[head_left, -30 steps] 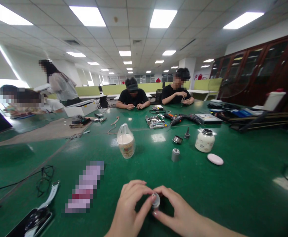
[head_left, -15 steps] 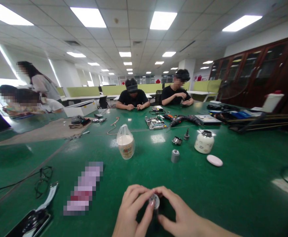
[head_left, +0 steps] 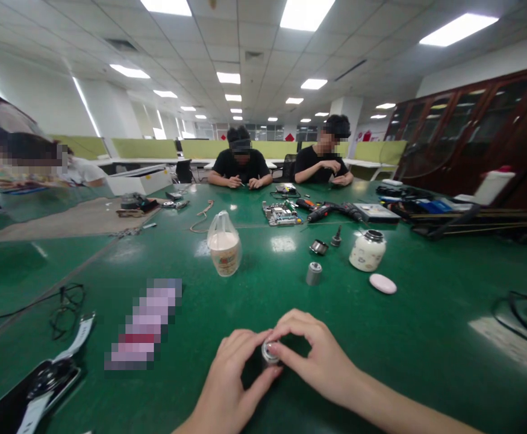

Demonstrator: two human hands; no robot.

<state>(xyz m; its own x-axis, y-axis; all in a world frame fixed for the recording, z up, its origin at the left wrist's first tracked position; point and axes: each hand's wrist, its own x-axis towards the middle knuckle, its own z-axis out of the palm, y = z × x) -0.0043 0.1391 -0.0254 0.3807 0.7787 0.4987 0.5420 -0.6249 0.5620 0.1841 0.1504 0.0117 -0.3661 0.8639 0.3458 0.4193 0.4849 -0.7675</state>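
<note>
Low in the middle of the head view is a small grey metal cylinder (head_left: 270, 357), like a small motor can, with a round, light-coloured top. My left hand (head_left: 231, 380) grips its side between thumb and fingers. My right hand (head_left: 315, 352) pinches at its top edge, thumb and index finger closed on it. The fingers cover much of the cylinder. Farther off stands a similar grey cylinder (head_left: 314, 274), upright. Behind it lie a dark metal ring-shaped part (head_left: 318, 247) and a small part with an upright shaft (head_left: 336, 237).
A bagged cup (head_left: 225, 253) stands ahead. To the right are a white jar (head_left: 368, 251) and a pink oval lid (head_left: 383, 284). A circuit board (head_left: 282, 213) and power drills (head_left: 330, 211) lie farther back. A watch (head_left: 50, 377) rests at left. Two people sit opposite.
My left thumb has moved from the cylinder's top to its side, while my right thumb has come onto the top. The whole scene has shifted slightly as the camera moved.
</note>
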